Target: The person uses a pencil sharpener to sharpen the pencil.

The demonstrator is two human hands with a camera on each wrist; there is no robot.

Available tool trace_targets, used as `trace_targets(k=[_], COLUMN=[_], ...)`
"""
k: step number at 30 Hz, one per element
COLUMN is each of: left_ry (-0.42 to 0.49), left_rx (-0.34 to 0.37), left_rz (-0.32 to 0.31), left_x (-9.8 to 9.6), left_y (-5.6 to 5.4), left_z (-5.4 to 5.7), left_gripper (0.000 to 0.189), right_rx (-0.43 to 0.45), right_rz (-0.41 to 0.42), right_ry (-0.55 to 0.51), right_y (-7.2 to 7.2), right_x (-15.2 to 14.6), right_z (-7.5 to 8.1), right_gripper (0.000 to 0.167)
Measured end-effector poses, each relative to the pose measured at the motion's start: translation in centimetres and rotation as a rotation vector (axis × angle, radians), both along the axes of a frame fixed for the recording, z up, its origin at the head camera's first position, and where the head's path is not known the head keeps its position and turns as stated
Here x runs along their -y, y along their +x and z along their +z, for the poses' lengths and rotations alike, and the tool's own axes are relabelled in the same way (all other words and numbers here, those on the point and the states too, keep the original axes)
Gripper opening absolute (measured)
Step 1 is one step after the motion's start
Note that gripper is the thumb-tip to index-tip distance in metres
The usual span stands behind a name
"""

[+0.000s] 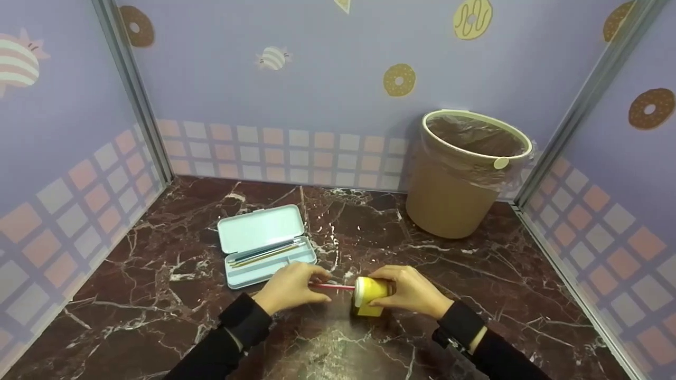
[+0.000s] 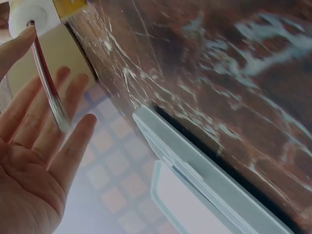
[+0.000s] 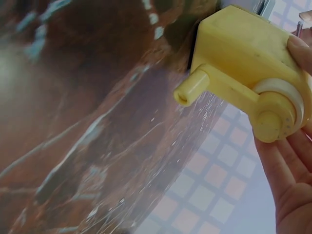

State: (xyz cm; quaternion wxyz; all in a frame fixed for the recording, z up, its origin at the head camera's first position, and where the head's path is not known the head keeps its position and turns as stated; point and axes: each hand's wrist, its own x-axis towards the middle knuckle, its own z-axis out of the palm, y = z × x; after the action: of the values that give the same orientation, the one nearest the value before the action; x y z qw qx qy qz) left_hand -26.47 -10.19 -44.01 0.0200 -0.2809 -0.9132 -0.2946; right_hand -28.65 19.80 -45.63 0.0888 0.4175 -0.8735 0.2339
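A yellow crank pencil sharpener (image 1: 374,291) stands on the dark marbled table, its white front facing left. My right hand (image 1: 414,291) grips it from the right, thumb on the near side and fingers on the far side. The yellow crank handle (image 3: 226,90) sticks out at the back in the right wrist view. A red pencil (image 1: 338,286) has one end in the hole of the white front (image 2: 28,18). Around the pencil's other end is my left hand (image 1: 289,289); the left wrist view has its fingers spread and loosely straight, with the thumb right at the pencil.
An open light-blue pencil case (image 1: 259,229) lies left of the sharpener, with several pencils (image 1: 266,254) in its tray. At the back right stands a tan waste bin (image 1: 449,195) with a plastic liner. Small pale scraps dot the table behind the sharpener. Patterned walls enclose the table.
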Motion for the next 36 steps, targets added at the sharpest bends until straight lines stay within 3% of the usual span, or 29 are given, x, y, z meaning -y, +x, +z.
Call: trace_targets(k=[10,17,24,29,36], left_ry=[-0.133,-0.207,-0.223,-0.201,-0.162], left_rx=[-0.015,0.004,-0.003,0.036,0.069], left_rz=[0.0,0.0,0.028,0.052,0.038], left_x=[-3.2,-4.5,-5.3,-5.6,-5.8], left_y=[-0.7,-0.7,-0.6,-0.6,-0.7], left_z=[-0.1,-0.2,-0.6,-0.9,-1.0], left_gripper=[0.056,0.048,0.041,0.044,0.042], right_rx=[-0.016,-0.02,-0.026,-0.049,-0.041], right_rz=[0.021,0.052,0.06,0.063,0.067], right_ry=[0.029,0.007,-0.007,0.001,-0.019], right_y=[0.2,0.2,0.4,0.3,0.3], right_x=[2.1,3.1,3.7,3.9,3.8], right_z=[0.2,0.0,0.0,0.0,-0.2], right_gripper=[0.048,0.047,0.048,0.048,0.047])
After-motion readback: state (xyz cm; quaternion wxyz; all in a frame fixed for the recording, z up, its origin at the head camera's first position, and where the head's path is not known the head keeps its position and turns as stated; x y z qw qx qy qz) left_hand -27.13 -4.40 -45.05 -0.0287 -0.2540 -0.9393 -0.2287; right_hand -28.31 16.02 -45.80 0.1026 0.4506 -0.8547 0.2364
